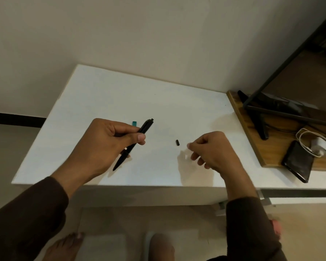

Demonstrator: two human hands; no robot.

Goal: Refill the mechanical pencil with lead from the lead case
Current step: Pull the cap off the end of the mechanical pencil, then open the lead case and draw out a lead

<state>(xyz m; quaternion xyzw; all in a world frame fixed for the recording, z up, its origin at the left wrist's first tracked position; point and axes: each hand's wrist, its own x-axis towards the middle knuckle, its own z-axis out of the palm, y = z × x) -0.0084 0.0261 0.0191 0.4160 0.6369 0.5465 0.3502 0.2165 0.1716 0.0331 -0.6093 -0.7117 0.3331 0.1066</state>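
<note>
My left hand grips a black mechanical pencil around its middle, above the white table. The pencil is tilted, with its tip toward the table's front edge and its top end pointing away and to the right. A small teal lead case lies on the table just behind my left hand, partly hidden by it. A short black cap lies on the table between my hands. My right hand hovers just right of the cap with thumb and fingers curled together; I cannot tell whether something small is pinched there.
A wooden board sits at the table's right side with a black stand on it. A dark phone, a white charger and cable lie there too. A wall runs close behind the table. My bare feet show below the front edge.
</note>
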